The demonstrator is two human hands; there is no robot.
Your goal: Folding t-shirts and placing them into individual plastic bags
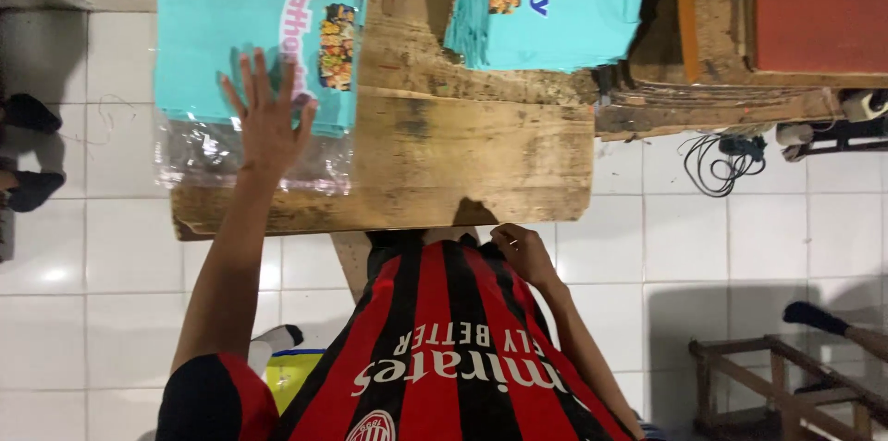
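A head-worn camera looks down on a person in a red and black striped jersey (435, 349) at a worn wooden bench (462, 164) over white floor tiles (758, 238). The left hand (268, 122) lies flat, fingers spread wide, gripping nothing, pressing on a folded turquoise shirt (231, 34) that sits in a clear plastic bag (194, 159) at the bench's left end, the open mouth of the bag reaching toward the near edge. The right hand (523, 251) hangs loosely curled just off the near edge of the bench, close to the person's body; whether it pinches anything cannot be told. A stack of the same turquoise shirts (555, 6) rests along the far edge, right of centre. The bagged shirt looks light, soft and floppy, and the film is probably slick, so it likely handles best pinned flat under a palm or pinched at the bag's free edge.
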